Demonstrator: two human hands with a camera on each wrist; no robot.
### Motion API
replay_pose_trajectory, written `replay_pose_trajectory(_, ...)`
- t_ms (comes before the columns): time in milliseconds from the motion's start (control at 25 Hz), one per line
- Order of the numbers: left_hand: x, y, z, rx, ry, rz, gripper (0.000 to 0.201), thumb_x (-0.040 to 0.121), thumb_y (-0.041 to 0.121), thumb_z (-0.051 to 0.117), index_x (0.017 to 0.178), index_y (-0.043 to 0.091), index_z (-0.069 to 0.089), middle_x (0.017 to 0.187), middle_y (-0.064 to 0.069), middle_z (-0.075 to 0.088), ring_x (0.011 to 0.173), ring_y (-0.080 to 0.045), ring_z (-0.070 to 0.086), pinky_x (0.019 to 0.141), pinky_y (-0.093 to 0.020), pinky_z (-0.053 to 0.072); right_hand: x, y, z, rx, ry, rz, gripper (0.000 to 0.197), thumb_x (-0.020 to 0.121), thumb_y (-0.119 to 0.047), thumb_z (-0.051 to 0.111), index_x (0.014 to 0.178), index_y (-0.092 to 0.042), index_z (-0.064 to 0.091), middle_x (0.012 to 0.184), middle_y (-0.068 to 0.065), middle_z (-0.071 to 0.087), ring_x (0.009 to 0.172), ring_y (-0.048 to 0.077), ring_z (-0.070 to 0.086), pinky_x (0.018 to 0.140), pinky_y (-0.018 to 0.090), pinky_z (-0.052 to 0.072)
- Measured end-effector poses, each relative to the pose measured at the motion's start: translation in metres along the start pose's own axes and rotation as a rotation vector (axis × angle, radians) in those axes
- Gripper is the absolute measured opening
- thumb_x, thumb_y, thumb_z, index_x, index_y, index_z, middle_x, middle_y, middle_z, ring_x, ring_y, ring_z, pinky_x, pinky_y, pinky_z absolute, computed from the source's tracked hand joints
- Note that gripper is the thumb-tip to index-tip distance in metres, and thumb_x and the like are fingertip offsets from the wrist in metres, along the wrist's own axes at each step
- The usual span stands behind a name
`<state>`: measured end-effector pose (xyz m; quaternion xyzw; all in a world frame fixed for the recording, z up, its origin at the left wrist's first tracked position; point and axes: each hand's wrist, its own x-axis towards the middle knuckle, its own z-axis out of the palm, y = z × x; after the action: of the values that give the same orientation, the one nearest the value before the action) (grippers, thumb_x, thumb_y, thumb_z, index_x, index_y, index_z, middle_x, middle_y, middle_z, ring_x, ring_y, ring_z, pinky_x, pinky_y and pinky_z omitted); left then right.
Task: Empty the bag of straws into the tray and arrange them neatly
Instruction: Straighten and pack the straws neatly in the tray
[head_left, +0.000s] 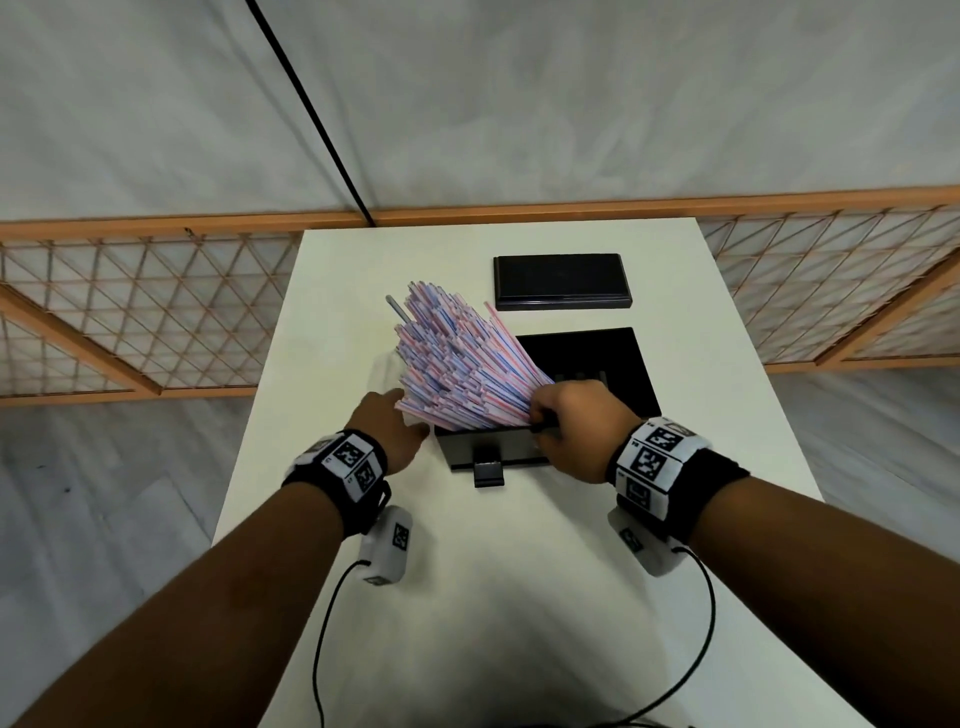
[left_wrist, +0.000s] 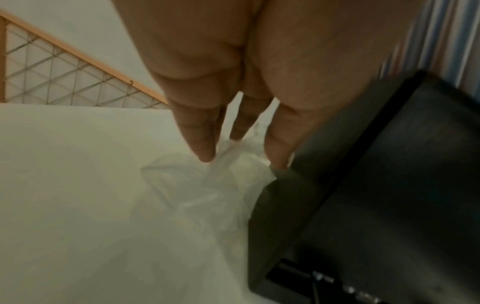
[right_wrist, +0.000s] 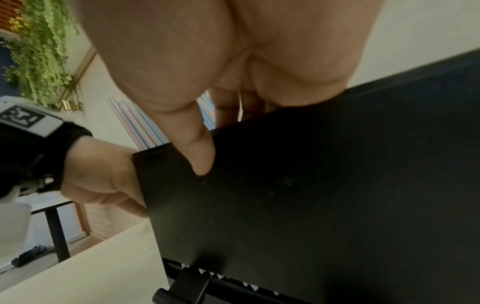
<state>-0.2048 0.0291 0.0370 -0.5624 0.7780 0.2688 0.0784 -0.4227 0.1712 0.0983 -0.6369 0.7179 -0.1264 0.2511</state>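
Observation:
A thick bundle of pink, blue and white striped straws (head_left: 457, 358) stands in the black tray (head_left: 618, 364), fanned up and to the left over its left wall. My right hand (head_left: 563, 423) curls over the tray's front rim at the straws' near ends, its thumb (right_wrist: 201, 158) lying on the outside of the front wall. My left hand (head_left: 392, 421) is left of the tray with straight fingers (left_wrist: 205, 148) touching the empty clear bag (left_wrist: 223, 185) on the table. The bag (head_left: 387, 366) is faint in the head view. Striped straws (left_wrist: 441, 41) show past the tray's corner (left_wrist: 389, 174).
A flat black lid (head_left: 562, 283) lies on the white table (head_left: 519, 597) behind the tray. A small black handle (head_left: 488, 470) sticks out of the tray's front. A wooden lattice rail (head_left: 145, 312) runs behind the table. Wrist-camera cables trail over the near table.

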Motion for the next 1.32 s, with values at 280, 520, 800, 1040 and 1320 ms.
replay_pose_trajectory(280,-0.014,-0.005,-0.021,-0.014,0.079,0.104,0.069,0.062,0.068,0.064,0.117,0.027,0.067,0.115,0.005,0.065,0.104,-0.021,0.062,0.087,-0.023,0.039,0.002,-0.003,0.000,-0.010,0.000,0.014,0.016,0.080,-0.029,0.068,0.092,-0.018,0.065,0.087,0.004,0.067,0.082,0.025,0.062,0.073,0.028,0.049)
replay_pose_trajectory(520,-0.076,0.037,-0.053,-0.433,-0.008,0.224,0.024,0.070,0.038,0.093,0.075,0.034,0.069,0.062,0.011,0.066,0.051,-0.002,0.057,0.052,-0.019,0.045,0.007,-0.007,-0.001,-0.073,-0.079,0.046,0.034,0.084,-0.049,0.063,0.103,-0.022,0.069,0.093,0.004,0.068,0.089,0.026,0.064,0.080,0.031,0.055)
replay_pose_trajectory(800,-0.079,0.065,-0.035,-0.955,0.050,-0.126,0.046,0.088,0.041,0.072,0.068,0.000,0.070,0.058,-0.019,0.066,0.046,-0.029,0.057,0.047,-0.030,0.048,0.011,-0.008,0.010,-0.172,-0.184,0.030,0.049,0.088,-0.065,0.033,0.112,-0.029,0.055,0.112,0.001,0.066,0.106,0.028,0.062,0.087,0.042,0.053)
replay_pose_trajectory(1040,-0.082,0.074,-0.034,-1.136,0.013,-0.150,0.043,0.096,0.039,0.066,0.080,-0.001,0.072,0.062,-0.020,0.069,0.047,-0.029,0.064,0.048,-0.030,0.053,0.012,0.001,-0.002,0.082,0.031,-0.137,0.020,0.093,-0.037,0.057,0.094,-0.017,0.057,0.090,-0.003,0.058,0.087,0.023,0.058,0.078,0.031,0.047)
replay_pose_trajectory(1320,-0.083,0.063,-0.035,-0.975,0.170,-0.195,0.061,0.091,0.064,0.060,0.089,0.003,0.061,0.068,-0.018,0.069,0.046,-0.029,0.066,0.046,-0.030,0.052,0.004,0.007,-0.008,-0.069,-0.020,0.107,0.041,0.079,-0.061,0.067,0.080,-0.027,0.045,0.076,-0.008,0.052,0.073,0.015,0.052,0.060,0.023,0.039)
